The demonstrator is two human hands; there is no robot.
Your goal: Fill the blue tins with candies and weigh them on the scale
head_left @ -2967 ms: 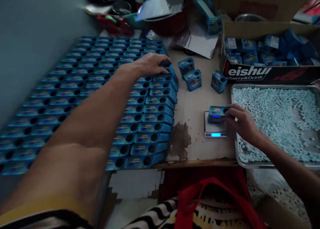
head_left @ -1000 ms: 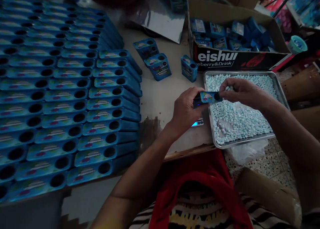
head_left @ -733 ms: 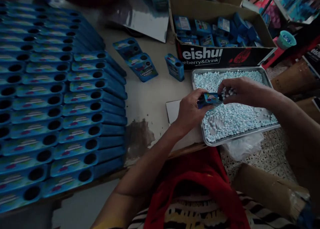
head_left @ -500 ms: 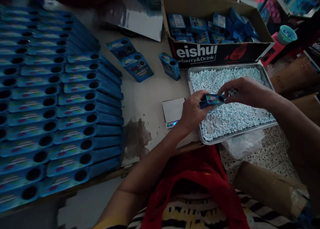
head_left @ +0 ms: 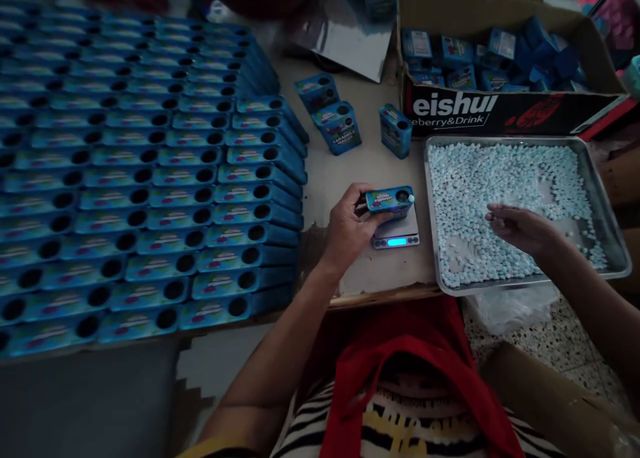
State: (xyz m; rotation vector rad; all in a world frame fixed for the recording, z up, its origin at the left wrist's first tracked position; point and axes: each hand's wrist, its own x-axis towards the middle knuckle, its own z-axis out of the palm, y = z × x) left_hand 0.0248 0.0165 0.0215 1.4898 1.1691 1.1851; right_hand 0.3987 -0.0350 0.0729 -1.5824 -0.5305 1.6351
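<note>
My left hand (head_left: 350,221) is wrapped around a small blue candy box (head_left: 380,201) printed "Caramelo Macizo". The box has a round hole in its top, and one pale candy (head_left: 411,199) sits at its right end. It is over the plate of a small digital scale (head_left: 397,235) with a lit blue display; whether it touches the plate I cannot tell. My right hand (head_left: 523,228) is above a metal tray (head_left: 437,245) of small pale-blue and white candies (head_left: 500,171). Its fingers are curled together, and what they hold, if anything, is hidden.
Rows of blue boxes with holes (head_left: 170,191) fill the left of the table. Behind the scale stand an upright blue box (head_left: 396,131) and two more boxes (head_left: 340,128). A carton (head_left: 500,111) full of blue boxes stands behind the tray. A plastic bag (head_left: 510,308) hangs below.
My left hand has carried the box left from the tray to over the scale. The right hand has parted from the box and is over the candies. The view has swung left.
</note>
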